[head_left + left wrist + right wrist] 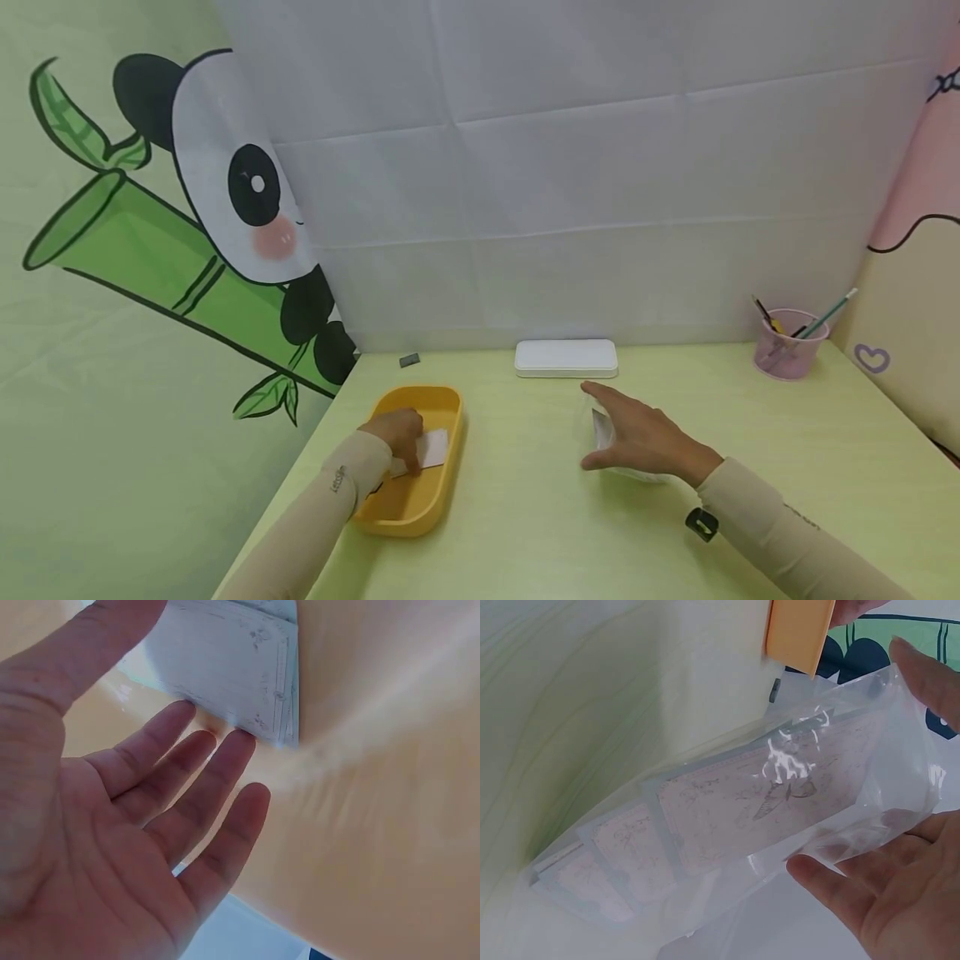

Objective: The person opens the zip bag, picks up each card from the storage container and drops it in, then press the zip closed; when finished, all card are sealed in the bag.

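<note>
In the head view my left hand (397,435) reaches into a yellow tray (457,433) over white papers or cards (433,448). From the left wrist, the fingers of that hand are spread and loosely bent, their tips at the edge of the stack of cards (225,660); the thumb lies over the stack's near corner. My right hand (648,437) curves around the upper end of a clear plastic bag (602,429), thumb and fingers wide apart. Several printed cards (772,795) lie inside that bag, as the right wrist view shows.
At the back of the table stands a white flat case (566,357), with a small grey piece (409,360) to its left. A pink mesh cup (787,354) holding pens is at the back right. A white curtain (525,183) hangs behind.
</note>
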The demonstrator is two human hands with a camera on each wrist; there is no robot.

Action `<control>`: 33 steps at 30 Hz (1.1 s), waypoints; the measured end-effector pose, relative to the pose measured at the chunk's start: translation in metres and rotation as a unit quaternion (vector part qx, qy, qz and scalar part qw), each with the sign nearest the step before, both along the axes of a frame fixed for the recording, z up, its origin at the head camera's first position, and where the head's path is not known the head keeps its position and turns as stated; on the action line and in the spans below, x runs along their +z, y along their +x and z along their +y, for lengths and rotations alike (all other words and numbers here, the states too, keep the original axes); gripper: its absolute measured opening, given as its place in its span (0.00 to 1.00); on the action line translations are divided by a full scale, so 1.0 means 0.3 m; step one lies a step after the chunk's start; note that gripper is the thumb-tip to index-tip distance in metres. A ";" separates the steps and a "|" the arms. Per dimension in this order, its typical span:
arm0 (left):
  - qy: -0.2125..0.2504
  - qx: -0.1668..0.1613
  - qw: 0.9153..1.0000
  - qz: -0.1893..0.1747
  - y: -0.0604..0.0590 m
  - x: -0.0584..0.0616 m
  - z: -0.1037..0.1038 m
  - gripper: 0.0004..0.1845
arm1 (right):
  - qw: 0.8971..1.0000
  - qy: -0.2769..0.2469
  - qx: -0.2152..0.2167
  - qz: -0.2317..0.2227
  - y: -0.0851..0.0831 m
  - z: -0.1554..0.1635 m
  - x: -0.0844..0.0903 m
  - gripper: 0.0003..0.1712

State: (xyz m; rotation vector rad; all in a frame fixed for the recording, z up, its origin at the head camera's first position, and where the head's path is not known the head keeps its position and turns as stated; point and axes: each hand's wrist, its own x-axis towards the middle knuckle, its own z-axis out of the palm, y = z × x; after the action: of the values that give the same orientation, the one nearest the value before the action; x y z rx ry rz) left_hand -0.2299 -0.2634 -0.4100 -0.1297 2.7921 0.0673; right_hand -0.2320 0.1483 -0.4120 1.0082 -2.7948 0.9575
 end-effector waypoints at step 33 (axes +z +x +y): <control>-0.010 -0.090 0.995 0.047 0.006 0.182 0.017 0.28 | 1.000 -0.004 0.008 -0.005 0.011 -0.006 0.011 0.63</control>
State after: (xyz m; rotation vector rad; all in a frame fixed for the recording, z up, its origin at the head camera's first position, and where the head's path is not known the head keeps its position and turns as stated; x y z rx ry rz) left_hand -0.2280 -0.2582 -0.3555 0.1237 2.8855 0.0016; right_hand -0.2287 0.1465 -0.4086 1.0298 -2.7928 0.9777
